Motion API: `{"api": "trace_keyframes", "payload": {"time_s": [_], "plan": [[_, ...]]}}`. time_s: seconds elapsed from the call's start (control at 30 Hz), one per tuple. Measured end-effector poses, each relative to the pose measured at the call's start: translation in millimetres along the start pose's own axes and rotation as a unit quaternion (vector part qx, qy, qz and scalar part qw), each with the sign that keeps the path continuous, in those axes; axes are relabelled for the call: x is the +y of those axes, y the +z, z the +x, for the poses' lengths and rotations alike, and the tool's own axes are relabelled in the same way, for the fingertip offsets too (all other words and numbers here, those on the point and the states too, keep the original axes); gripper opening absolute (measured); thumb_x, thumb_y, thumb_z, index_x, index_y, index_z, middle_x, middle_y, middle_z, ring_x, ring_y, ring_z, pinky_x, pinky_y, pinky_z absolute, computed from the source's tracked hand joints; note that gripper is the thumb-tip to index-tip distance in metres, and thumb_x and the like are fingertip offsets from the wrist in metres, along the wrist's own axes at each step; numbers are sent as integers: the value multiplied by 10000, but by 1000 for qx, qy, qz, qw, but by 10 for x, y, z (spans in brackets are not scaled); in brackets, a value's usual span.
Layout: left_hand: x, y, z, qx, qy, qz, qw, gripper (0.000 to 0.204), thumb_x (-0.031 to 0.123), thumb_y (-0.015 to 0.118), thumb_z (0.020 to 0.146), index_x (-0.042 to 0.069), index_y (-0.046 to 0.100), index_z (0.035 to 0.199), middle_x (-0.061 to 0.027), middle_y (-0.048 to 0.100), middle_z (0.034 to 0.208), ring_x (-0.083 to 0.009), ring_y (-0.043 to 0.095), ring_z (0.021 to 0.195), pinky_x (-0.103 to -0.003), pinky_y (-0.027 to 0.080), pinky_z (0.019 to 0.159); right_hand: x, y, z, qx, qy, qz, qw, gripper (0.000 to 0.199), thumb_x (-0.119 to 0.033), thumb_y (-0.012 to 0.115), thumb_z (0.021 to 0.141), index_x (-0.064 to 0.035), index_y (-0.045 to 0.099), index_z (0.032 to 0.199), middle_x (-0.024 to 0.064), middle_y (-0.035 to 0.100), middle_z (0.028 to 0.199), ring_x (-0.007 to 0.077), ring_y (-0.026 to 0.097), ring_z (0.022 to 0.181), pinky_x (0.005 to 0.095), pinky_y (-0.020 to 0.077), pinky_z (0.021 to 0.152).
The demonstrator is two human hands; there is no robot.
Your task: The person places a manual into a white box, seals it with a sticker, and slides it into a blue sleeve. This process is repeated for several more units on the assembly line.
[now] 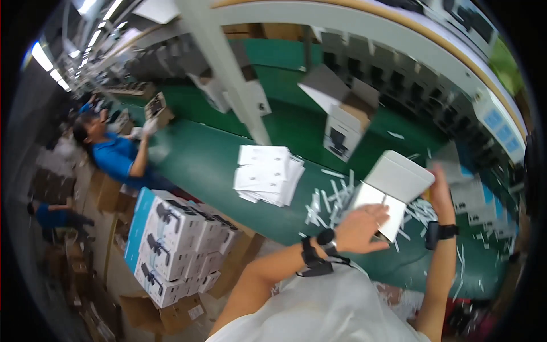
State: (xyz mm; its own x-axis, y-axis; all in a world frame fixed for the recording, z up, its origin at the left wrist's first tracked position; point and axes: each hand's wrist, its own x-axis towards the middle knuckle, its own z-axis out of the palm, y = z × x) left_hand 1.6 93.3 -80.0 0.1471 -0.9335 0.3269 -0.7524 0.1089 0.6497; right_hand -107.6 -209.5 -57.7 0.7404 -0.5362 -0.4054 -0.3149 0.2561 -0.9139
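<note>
In front of me on the green bench is a white box (393,222) with its lid flap (400,175) raised. My left hand (360,228) lies across the near left part of the box, fingers stretched out over its white top. My right hand (440,192) is at the flap's right edge; its fingers are smeared by motion, and I cannot tell whether they grip the flap. White paper strips (327,199) are scattered around the box. A stack of white printed sheets (263,174) lies to the left of it.
An open white carton (343,131) stands behind the box, and a grey post (228,68) rises left of it. Stacked printed boxes (174,245) sit at the lower left. Flat cartons (478,199) line the right side. A co-worker in blue (117,157) handles a carton at far left.
</note>
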Motion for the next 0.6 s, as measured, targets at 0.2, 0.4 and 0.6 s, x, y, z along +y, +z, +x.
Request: {"api": "trace_keyframes", "payload": {"time_s": [0.2, 0.4, 0.6], "plan": [[-256, -80, -295, 131, -41, -221, 966, 358, 305, 748, 835, 67, 695, 1099, -117, 713, 1060, -310, 690, 929, -421, 527, 799, -155, 1220, -773, -173, -356, -389, 832, 184, -144, 678, 879, -63, 676, 1044, 87, 641, 991, 284, 671, 869, 362, 545, 745], [-265, 46, -294, 116, -103, -392, 907, 214, 104, 773, 837, 65, 704, 1036, -71, 705, 1000, -224, 664, 866, -336, 517, 759, 8, 1195, -905, -134, -376, -430, 810, 160, -200, 730, 862, -101, 639, 949, 52, 648, 1006, 265, 667, 792, 354, 534, 649], [-302, 13, -339, 80, -119, -372, 917, 202, 115, 795, 822, 73, 711, 1000, -65, 695, 1025, -239, 659, 920, -358, 519, 820, 89, 1152, -812, -198, -387, -353, 829, 234, -202, 805, 832, -89, 641, 956, 68, 651, 1014, 253, 677, 846, 332, 532, 664]]}}
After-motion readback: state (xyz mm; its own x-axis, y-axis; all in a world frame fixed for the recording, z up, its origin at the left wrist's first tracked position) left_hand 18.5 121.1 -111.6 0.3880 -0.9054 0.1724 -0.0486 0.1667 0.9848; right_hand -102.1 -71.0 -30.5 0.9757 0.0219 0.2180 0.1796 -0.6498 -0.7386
